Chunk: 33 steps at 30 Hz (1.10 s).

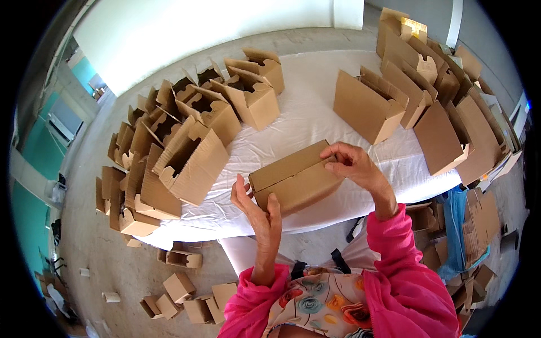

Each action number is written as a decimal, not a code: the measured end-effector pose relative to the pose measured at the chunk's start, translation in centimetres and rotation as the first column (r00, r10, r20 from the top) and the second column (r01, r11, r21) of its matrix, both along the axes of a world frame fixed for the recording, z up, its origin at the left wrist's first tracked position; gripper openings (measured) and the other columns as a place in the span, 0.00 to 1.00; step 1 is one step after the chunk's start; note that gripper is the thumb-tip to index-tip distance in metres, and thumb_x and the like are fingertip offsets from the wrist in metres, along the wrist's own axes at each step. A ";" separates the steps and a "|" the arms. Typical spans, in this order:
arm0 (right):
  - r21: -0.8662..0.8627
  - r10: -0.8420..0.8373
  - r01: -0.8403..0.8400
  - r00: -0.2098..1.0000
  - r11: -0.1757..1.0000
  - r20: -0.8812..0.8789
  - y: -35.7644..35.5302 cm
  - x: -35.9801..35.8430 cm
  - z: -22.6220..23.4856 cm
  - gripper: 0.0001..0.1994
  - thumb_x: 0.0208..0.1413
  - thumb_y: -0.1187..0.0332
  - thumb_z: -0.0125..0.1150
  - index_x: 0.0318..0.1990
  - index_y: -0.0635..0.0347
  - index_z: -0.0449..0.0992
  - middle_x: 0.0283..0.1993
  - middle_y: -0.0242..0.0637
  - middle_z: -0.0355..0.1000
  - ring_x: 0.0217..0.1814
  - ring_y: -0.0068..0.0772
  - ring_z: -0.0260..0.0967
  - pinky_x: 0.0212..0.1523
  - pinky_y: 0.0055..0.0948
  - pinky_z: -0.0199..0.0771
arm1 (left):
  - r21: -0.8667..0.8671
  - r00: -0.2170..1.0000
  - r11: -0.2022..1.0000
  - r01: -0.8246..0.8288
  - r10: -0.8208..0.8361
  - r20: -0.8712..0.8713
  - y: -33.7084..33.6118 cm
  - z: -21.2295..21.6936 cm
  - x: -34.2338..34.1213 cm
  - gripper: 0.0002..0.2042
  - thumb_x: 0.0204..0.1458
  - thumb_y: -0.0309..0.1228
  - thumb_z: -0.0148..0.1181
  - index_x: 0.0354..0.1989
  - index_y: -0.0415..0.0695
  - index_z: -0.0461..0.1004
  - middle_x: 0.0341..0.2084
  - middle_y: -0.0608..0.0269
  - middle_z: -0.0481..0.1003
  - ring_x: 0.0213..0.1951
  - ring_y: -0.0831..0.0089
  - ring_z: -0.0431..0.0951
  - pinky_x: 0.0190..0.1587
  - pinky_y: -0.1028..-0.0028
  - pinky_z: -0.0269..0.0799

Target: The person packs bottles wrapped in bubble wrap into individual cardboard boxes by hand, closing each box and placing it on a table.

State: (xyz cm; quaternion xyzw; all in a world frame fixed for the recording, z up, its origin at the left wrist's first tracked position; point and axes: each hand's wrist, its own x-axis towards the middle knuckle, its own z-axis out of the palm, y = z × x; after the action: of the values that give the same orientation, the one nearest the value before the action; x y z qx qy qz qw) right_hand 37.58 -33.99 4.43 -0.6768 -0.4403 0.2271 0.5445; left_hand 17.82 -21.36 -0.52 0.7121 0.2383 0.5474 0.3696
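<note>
A closed brown cardboard box (296,180) is in front of me at the near edge of the white-covered table, a seam running along its top. My left hand (260,217) holds its left end, with the thumb against the near side and the fingers at the end face. At the opposite end, my right hand (358,166) grips the upper right edge with bent fingers and thumb. The tips of some right fingers are partly hidden. To the left of this box stands an open cardboard box (194,160) with raised flaps.
Open boxes (251,98) crowd the table's left side. More upright boxes (369,104) fill the right side of the white cloth (307,84). Small cartons (179,287) lie on the floor at lower left. Flattened cardboard (479,225) and blue plastic (453,231) are at lower right.
</note>
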 end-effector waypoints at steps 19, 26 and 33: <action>-0.110 0.234 -0.207 0.873 0.972 0.428 -1.9 -1.3 -0.8 0.33 0.35 0.63 0.78 0.53 0.48 0.68 0.61 0.46 0.48 0.65 0.54 0.52 0.61 0.40 0.61 | -0.130 0.938 0.932 0.338 -0.322 0.130 5.6 -0.6 -0.7 0.11 0.50 0.18 0.48 0.31 0.41 0.79 0.53 0.56 0.65 0.55 0.65 0.65 0.60 0.69 0.57; 0.055 0.143 -0.164 0.950 0.985 0.278 -1.1 -1.2 -0.3 0.34 0.37 0.66 0.76 0.56 0.48 0.67 0.60 0.42 0.52 0.58 0.41 0.60 0.48 0.32 0.71 | -0.331 0.866 0.878 0.346 -0.163 0.473 6.7 -0.1 0.2 0.09 0.55 0.26 0.49 0.40 0.41 0.75 0.50 0.58 0.68 0.53 0.67 0.67 0.58 0.68 0.59; 0.470 -0.206 0.081 0.953 0.879 0.220 4.0 2.1 5.4 0.33 0.44 0.67 0.72 0.59 0.54 0.64 0.56 0.34 0.60 0.56 0.32 0.62 0.45 0.30 0.75 | -0.025 0.997 0.997 -0.068 0.067 -0.036 9.4 -7.7 0.6 0.12 0.47 0.22 0.54 0.41 0.44 0.73 0.41 0.60 0.72 0.48 0.63 0.69 0.50 0.65 0.62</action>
State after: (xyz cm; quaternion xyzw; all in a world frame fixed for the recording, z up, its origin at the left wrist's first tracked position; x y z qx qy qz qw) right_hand 39.68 -30.04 9.87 -0.5853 -0.4978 -0.0158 0.6398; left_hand 18.40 -11.93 -8.21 0.7082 0.2758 0.5437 0.3561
